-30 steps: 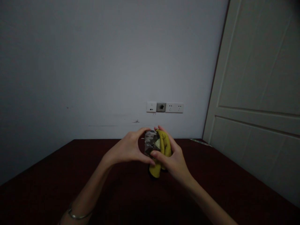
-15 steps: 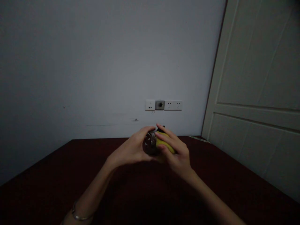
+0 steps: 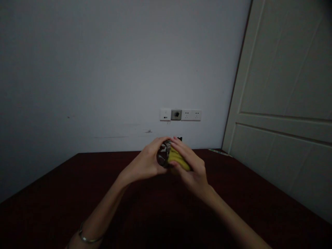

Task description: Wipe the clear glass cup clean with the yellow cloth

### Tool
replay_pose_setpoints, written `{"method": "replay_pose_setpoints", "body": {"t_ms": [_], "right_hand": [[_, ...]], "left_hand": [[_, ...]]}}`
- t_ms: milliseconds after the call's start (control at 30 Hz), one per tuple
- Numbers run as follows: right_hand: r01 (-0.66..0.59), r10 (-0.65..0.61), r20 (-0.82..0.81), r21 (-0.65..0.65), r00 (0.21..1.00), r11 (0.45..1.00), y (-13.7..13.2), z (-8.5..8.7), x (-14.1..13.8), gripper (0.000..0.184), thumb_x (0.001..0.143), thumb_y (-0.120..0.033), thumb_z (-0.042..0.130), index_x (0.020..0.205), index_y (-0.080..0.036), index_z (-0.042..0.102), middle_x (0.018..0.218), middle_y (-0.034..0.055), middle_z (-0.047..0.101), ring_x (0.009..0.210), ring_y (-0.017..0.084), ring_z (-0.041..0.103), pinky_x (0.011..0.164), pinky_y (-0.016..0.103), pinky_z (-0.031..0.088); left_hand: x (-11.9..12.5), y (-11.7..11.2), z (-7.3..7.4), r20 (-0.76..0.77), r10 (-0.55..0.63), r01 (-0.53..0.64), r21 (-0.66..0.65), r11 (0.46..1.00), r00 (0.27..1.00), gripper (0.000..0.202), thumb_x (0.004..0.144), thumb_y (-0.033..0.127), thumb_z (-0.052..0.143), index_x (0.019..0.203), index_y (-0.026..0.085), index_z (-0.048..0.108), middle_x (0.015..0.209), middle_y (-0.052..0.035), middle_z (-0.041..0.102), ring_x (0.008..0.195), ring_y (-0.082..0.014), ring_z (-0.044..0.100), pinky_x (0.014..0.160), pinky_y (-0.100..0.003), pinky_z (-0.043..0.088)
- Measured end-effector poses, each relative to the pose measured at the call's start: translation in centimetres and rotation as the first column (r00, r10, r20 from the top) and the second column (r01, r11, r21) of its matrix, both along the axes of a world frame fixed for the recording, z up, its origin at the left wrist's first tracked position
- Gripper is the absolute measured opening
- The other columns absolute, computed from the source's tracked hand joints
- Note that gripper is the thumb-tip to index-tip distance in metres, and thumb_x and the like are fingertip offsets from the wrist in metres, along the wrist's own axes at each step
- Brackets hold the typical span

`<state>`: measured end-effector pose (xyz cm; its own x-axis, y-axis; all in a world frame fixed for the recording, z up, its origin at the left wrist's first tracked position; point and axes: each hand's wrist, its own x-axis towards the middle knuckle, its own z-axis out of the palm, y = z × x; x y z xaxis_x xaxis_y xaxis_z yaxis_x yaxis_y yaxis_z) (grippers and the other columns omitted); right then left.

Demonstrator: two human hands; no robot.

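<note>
A clear, shiny glass [image 3: 162, 155] lies tilted in my left hand [image 3: 147, 160], whose thumb and fingers curve round it. My right hand [image 3: 193, 167] grips a folded yellow cloth [image 3: 177, 159] and presses it against the glass's right side. Both hands meet in the middle of the view, above the table. The palm and fingers hide part of the glass and the cloth's far side.
A dark red table [image 3: 166, 214] spreads under my arms and reaches the pale wall [image 3: 116, 69]. White sockets [image 3: 191, 114] sit on the wall beyond my hands. A pale panelled door [image 3: 282, 90] stands at right. A thin flat strip [image 3: 219, 152] lies at the table's back right.
The glass has turned a little in my left hand, and the yellow cloth has shifted slightly left along it. Both hands keep their hold.
</note>
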<state>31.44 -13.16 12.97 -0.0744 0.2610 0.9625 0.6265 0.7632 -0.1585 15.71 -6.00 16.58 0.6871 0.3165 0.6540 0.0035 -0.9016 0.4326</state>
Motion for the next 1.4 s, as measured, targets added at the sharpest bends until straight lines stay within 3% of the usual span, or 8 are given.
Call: {"method": "replay_pose_setpoints", "body": {"t_ms": [167,367,433,667,900,1000,1200,1400], "right_hand": [[-0.047,-0.041,-0.338,-0.25,0.94,0.967,0.1,0.6,0.2,0.033,0.087,-0.034,0.055,0.119,-0.026,0.063,0.116,0.0041,0.068,0.102,0.022,0.067,0.089,0.04,0.056],[0.053,-0.057,0.066,0.051,0.996,0.997,0.3,-0.3,0.0,0.054,0.081,-0.018,0.064,0.133,-0.027,0.05,0.136,0.005,0.054,0.128,0.024,0.048,0.108,0.046,0.041],[0.042,-0.046,0.073,0.055,0.996,0.998,0.4,-0.4,-0.1,0.055,0.081,-0.018,0.064,0.133,-0.027,0.049,0.135,0.0048,0.054,0.127,0.024,0.048,0.107,0.047,0.041],[-0.014,-0.077,-0.333,-0.263,0.94,0.965,0.6,0.3,0.0,0.033,0.086,-0.032,0.057,0.119,-0.026,0.062,0.115,0.004,0.069,0.101,0.021,0.067,0.091,0.043,0.055],[0.077,-0.1,0.2,0.119,0.975,0.99,0.7,-0.8,-0.2,0.065,0.08,-0.014,0.064,0.139,-0.026,0.039,0.139,0.0067,0.05,0.132,0.026,0.042,0.107,0.051,0.041],[0.079,-0.092,0.136,0.097,0.986,0.992,0.7,-0.7,-0.4,0.061,0.081,-0.014,0.064,0.137,-0.026,0.043,0.137,0.007,0.052,0.13,0.025,0.045,0.107,0.051,0.041],[0.039,-0.099,-0.249,-0.233,0.963,0.972,0.1,0.7,-0.1,0.034,0.085,-0.029,0.06,0.118,-0.028,0.063,0.121,0.0029,0.066,0.11,0.022,0.063,0.097,0.043,0.051],[0.077,-0.076,0.092,-0.014,0.993,0.997,0.1,0.2,0.0,0.047,0.082,-0.019,0.064,0.128,-0.026,0.055,0.132,0.0052,0.057,0.127,0.024,0.049,0.107,0.048,0.042]], "left_hand": [[0.5,-0.3,-0.3,-0.026,-0.005,0.006,0.039,0.999,1.0,0.077,0.062,0.023,0.077,0.131,0.022,0.042,0.13,-0.0106,0.052,0.118,-0.0295,0.051,0.101,-0.048,0.042],[0.7,0.1,-0.6,0.015,0.026,-0.025,-0.047,0.999,1.0,0.073,0.064,0.018,0.073,0.129,0.018,0.041,0.134,-0.0129,0.049,0.118,-0.0279,0.051,0.101,-0.045,0.042],[0.7,0.1,-0.6,0.027,0.026,-0.025,-0.037,0.999,0.999,0.07,0.065,0.017,0.071,0.129,0.018,0.041,0.134,-0.0131,0.048,0.12,-0.0277,0.05,0.103,-0.045,0.04],[0.9,0.0,-1.0,-0.001,0.042,-0.042,-0.013,0.999,0.999,0.077,0.059,0.019,0.077,0.128,0.02,0.043,0.127,-0.0106,0.052,0.116,-0.0296,0.051,0.1,-0.049,0.041],[1.1,0.2,-1.1,0.05,0.044,-0.042,-0.043,0.998,0.998,0.068,0.065,0.009,0.065,0.128,0.013,0.04,0.131,-0.0154,0.048,0.122,-0.0273,0.047,0.107,-0.045,0.037],[0.9,0.2,-1.1,0.043,0.053,-0.053,-0.004,0.999,0.998,0.067,0.067,0.01,0.063,0.129,0.016,0.039,0.133,-0.0146,0.046,0.124,-0.0277,0.045,0.107,-0.046,0.036],[1.1,-0.1,-1.0,0.019,0.101,-0.1,-0.017,0.995,0.995,0.08,0.057,0.016,0.077,0.129,0.019,0.041,0.128,-0.0117,0.05,0.119,-0.0303,0.048,0.102,-0.048,0.04],[1.4,-0.1,-0.8,0.036,0.083,-0.075,-0.184,0.98,0.996,0.068,0.057,0.017,0.075,0.119,0.017,0.048,0.12,-0.0119,0.057,0.108,-0.0288,0.056,0.096,-0.046,0.044]]}}
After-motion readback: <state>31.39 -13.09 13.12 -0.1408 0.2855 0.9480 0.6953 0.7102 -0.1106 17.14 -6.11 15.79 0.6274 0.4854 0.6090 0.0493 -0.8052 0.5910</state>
